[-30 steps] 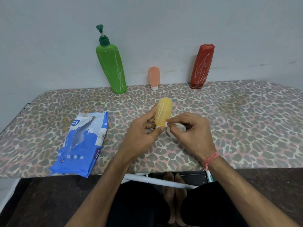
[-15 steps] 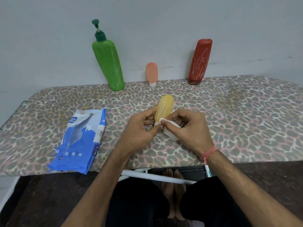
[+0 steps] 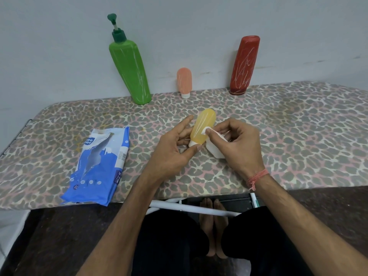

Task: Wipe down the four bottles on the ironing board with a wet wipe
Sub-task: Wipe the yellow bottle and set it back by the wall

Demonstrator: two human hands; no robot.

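the yellow bottle [image 3: 203, 126] is above the ironing board [image 3: 298, 126], cap down — your left hand [image 3: 173, 150] pinches it near the cap, your right hand [image 3: 237, 144] pinches the wet wipe [image 3: 214, 149] against its side. turn the bottle slowly, wipe every side.

Grey wall [image 3: 199, 26] behind; white bar [image 3: 191, 209] and bare feet [image 3: 214, 226] below.

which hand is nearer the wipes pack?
Left. The left hand holds the yellow bottle just right of the blue wipes pack; the right hand, pinching the wet wipe, is farther right.
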